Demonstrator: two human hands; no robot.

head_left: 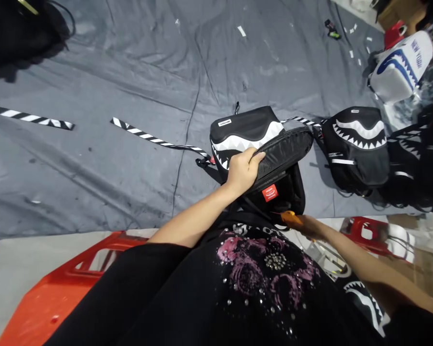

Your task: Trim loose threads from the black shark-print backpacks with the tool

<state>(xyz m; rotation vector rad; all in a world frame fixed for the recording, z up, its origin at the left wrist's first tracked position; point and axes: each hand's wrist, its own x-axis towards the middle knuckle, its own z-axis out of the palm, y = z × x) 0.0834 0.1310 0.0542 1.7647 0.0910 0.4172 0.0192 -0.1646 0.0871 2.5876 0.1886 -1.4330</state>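
A black backpack point(243, 122) with a white shark-mouth print lies on the grey cloth in front of me. Its main compartment is unzipped, showing dark lining and a red label point(270, 192). My left hand point(243, 170) is closed on the edge of the opening, thumb over the rim. Low at the right side of the bag, my right hand point(308, 227) grips a small orange tool point(291, 219); its tip is too unclear to name the kind. A black-and-white striped strap point(159, 140) stretches left from the bag.
Another black shark-mouth backpack point(362, 149) stands to the right, with more dark bags beyond it. A white "NEW YORK" backpack point(400, 67) sits at the far right. Red-orange plastic chair point(68, 288) at lower left. A black bag point(21, 36) lies at upper left.
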